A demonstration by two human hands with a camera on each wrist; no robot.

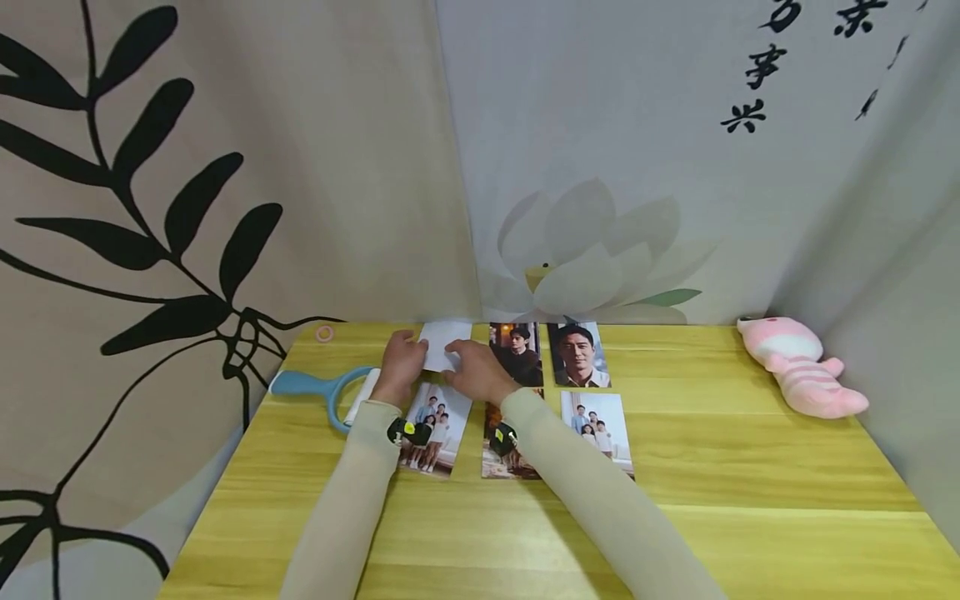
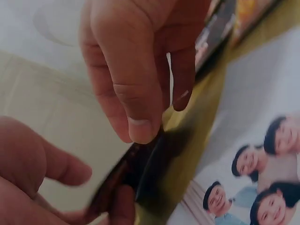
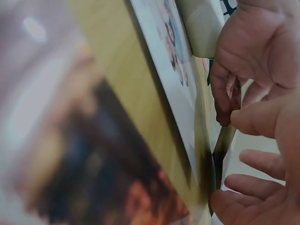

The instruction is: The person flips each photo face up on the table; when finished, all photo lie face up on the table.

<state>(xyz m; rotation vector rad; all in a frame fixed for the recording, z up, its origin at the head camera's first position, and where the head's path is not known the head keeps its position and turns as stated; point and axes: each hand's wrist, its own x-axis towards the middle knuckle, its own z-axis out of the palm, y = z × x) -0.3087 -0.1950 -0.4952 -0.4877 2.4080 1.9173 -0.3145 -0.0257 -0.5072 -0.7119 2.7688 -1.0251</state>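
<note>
At the table's back edge both hands hold a photo print, its white back up in the head view. My left hand grips its left side; my right hand pinches its lower right. In the left wrist view the print appears as a dark, thin edge between the fingers. A family photo lies just below, near the left wrist. Under the right wrist is an autumn-coloured photo, partly hidden. Its blurred surface fills the left of the right wrist view.
Two portrait prints lie right of the hands, above another family photo partly covered by the right sleeve. To the left are a blue-handled roller and a small pink ring. A pink plush toy lies far right.
</note>
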